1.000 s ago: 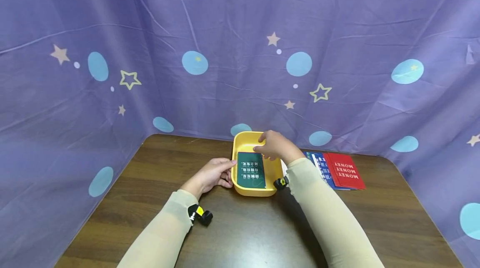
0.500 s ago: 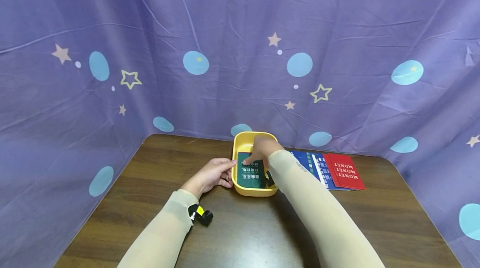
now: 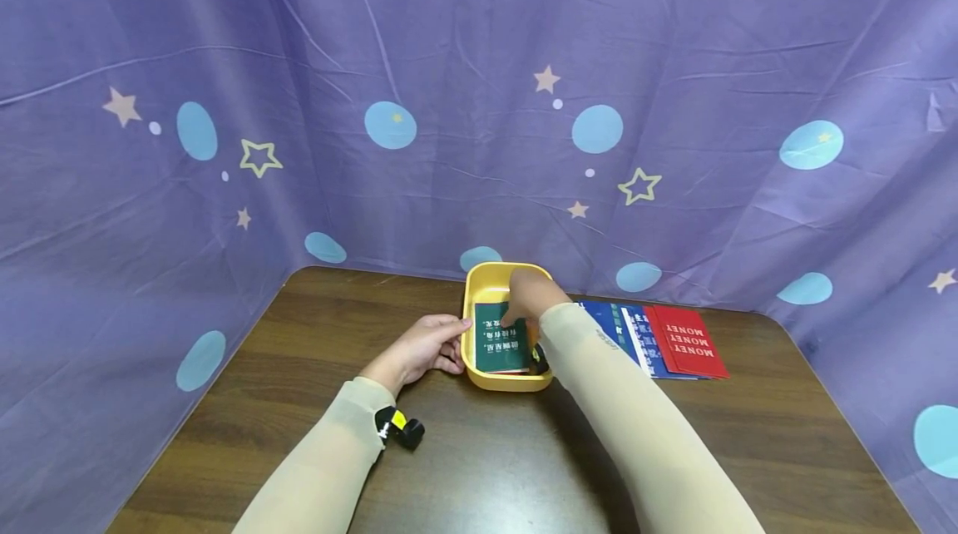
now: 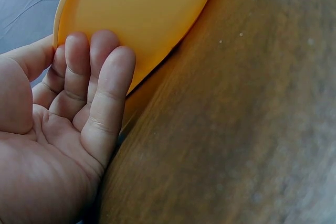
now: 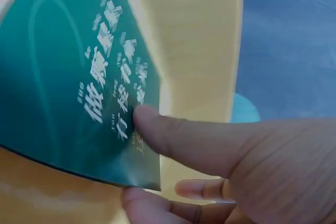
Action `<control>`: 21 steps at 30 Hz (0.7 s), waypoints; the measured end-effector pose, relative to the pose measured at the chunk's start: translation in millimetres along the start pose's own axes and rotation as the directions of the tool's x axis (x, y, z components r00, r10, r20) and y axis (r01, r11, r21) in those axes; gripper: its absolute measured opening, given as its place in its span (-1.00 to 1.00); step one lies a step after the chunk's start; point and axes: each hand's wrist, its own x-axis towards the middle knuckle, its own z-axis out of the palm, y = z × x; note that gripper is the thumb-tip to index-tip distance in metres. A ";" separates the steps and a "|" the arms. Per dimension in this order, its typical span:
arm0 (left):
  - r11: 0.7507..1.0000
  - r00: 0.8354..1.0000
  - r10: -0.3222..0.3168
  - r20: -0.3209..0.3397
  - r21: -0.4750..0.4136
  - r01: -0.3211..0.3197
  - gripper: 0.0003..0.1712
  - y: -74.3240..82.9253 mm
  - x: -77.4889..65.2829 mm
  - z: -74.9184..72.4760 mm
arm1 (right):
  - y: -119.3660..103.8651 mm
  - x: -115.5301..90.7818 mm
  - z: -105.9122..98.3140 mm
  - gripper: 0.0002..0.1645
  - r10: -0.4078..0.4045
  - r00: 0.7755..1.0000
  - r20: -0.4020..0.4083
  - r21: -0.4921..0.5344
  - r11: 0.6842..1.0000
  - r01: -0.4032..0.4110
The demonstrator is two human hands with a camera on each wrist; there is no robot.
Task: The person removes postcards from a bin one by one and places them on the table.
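Note:
A yellow tray point(image 3: 511, 383) stands towards the back of the table. My left hand point(image 3: 422, 348) holds its left wall, thumb over the rim and curled fingertips against the outside, as the left wrist view shows on the tray wall point(image 4: 147, 9). Inside the tray is a green card point(image 3: 492, 344) with white Chinese lettering. Reaching into the tray, my right hand point(image 3: 533, 294) pinches the card's right edge. In the right wrist view the thumb lies on the green card's face point(image 5: 58, 82) and a fingertip meets its edge from below. Something red shows beneath the card.
To the right of the tray, red cards point(image 3: 690, 343) marked MONEY overlap blue cards point(image 3: 599, 319) with white print. The brown wooden table point(image 3: 449, 467) ends at a purple curtain point(image 3: 464, 85) patterned with stars and blue spots. My right forearm crosses beside the cards.
My right hand has moved left and down into the tray and taken hold of the green card. The card has shifted slightly, and a red edge now shows under it. The left hand stays put.

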 end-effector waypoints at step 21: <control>1.000 1.000 -0.005 -0.010 0.005 0.005 -0.63 -0.3 1.1 0.9 | 57.9 -51.5 -47.9 -0.65 -0.042 0.974 -0.223 0.507 0.848 0.153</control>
